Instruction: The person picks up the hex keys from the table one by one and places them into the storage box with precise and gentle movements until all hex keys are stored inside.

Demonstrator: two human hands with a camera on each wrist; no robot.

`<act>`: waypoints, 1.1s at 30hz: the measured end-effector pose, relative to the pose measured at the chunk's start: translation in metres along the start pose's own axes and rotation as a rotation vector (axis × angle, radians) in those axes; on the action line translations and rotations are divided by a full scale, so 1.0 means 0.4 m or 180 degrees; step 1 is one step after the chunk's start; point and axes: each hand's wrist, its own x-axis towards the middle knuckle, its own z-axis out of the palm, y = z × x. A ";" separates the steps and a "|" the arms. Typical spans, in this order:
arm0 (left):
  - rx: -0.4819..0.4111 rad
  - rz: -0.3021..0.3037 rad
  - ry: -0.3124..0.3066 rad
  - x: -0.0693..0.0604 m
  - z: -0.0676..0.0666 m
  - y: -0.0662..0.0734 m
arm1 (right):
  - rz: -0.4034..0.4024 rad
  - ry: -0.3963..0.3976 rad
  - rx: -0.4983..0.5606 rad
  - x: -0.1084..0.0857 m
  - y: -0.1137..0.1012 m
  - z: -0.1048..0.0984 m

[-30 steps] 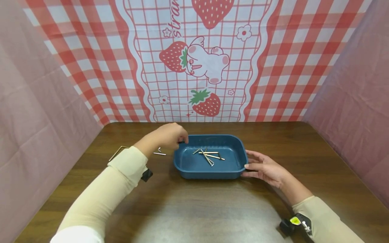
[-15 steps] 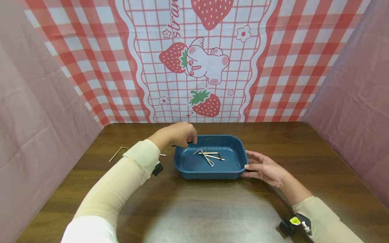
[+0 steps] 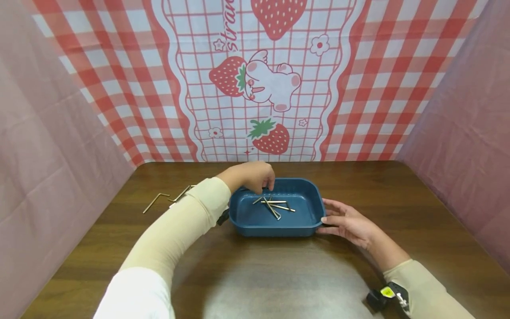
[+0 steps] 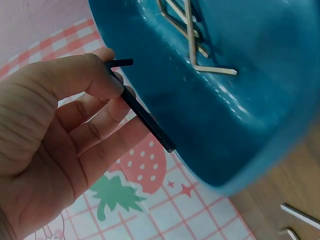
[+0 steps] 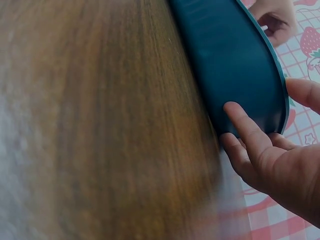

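Observation:
A black hex key (image 4: pixel 145 118) is pinched between the thumb and fingers of my left hand (image 4: pixel 75 110). In the head view this hand (image 3: pixel 256 176) is over the back left part of a blue tray (image 3: pixel 275 231). Inside the tray lie several bare metal hex keys (image 3: pixel 275 203), crossing one another and apart from the hand. My right hand (image 3: pixel 350 223) is at the tray's right end. In the right wrist view its fingers (image 5: pixel 250 131) lie nearly straight against the outer wall, with the thumb touching the rim.
On the wooden table (image 3: pixel 255 274), left of the tray, lie a gold-coloured hex key (image 3: pixel 153 204) and more bent metal keys (image 3: pixel 180 193), partly hidden by the left sleeve (image 3: pixel 187 226). A checked strawberry cloth (image 3: pixel 263 88) hangs behind, with pink cloth at both sides.
My left hand has moved right, from the tray's left rim to above its inside, carrying the black hex key. My right hand has stayed at the right end.

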 end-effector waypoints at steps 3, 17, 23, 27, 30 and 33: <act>0.0004 -0.0012 -0.0013 0.024 0.000 0.008 | -0.0007 -0.0011 -0.0004 0.001 0.001 -0.001; 0.0075 0.0045 -0.0275 0.091 0.033 0.033 | -0.0019 -0.0044 -0.0050 0.001 0.003 -0.003; 0.0121 -0.0029 -0.0406 0.104 0.050 0.037 | -0.0002 -0.0036 -0.0052 0.000 0.003 -0.003; 0.0099 -0.0100 -0.0545 0.106 0.061 0.043 | -0.0007 -0.0036 -0.0061 -0.001 0.001 -0.002; -0.0003 -0.0227 -0.0745 0.105 0.066 0.047 | -0.0008 -0.0033 -0.0054 -0.002 0.000 -0.001; -0.0046 -0.0336 -0.0884 0.102 0.068 0.050 | -0.0015 -0.0036 -0.0048 -0.002 0.000 -0.001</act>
